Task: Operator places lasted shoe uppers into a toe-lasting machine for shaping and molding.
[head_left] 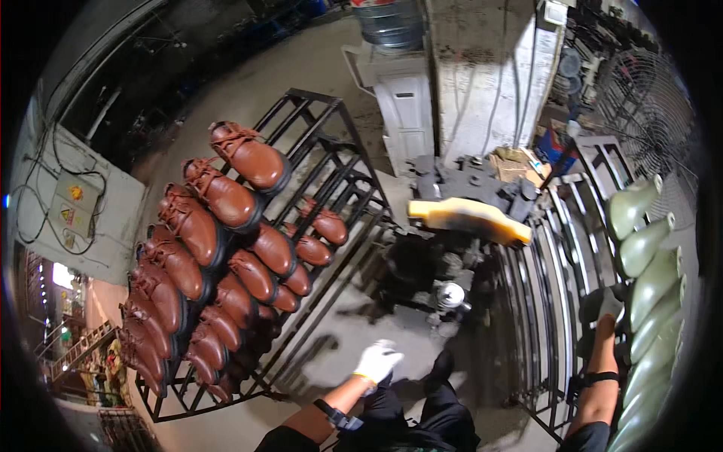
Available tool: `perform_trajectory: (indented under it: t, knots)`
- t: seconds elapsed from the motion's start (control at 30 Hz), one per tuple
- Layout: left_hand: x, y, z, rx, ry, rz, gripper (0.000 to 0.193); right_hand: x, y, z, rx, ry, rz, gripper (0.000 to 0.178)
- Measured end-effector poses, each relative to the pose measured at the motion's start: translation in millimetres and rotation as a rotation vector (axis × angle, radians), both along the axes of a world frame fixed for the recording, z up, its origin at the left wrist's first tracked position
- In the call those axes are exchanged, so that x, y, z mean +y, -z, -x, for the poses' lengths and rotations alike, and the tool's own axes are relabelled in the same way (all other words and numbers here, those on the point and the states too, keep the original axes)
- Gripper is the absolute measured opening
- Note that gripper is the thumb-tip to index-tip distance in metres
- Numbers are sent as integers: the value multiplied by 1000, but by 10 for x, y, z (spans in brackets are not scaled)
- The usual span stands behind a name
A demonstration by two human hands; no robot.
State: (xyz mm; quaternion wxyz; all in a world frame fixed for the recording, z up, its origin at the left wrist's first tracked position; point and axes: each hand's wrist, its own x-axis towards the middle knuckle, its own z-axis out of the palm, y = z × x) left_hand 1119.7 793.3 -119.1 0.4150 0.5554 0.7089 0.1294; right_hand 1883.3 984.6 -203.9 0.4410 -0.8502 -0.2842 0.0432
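Observation:
My left hand, in a white glove, hangs over the floor in front of my legs. Its fingers look curled in, and nothing shows in them. On the right, my right hand, in a greyish glove, reaches to the rack beside the pale green shoe lasts. Its fingers are dark and partly hidden, so their grip does not show. Brown lace-up shoes stand in tiers on the black metal rack to the left.
Ahead stands a dark machine with a yellow curved guard. The right-hand metal rack has slatted bars. Beyond are a white water dispenser, a pillar and a large caged fan. An electrical box hangs at far left.

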Motion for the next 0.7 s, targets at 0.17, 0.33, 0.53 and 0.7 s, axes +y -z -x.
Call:
perform_trajectory:
  t: [0.17,0.33,0.53,0.7]
  knots:
    - [470,508,1864,-60,-729,-283,40,72,-482,-33,-258,-29,325,32]
    - [1879,674,2869,-179,-842,-462,64,-598,-934,2669,-774,-448,166,56]
    - [3838,1434,3687,241,-798,-566,43,-1720,-842,5140,-281,-934,683,47]
    - [4020,2099,3679,-419,-813,-800,24,-2143,-847,5903,180,-709,1117,42]
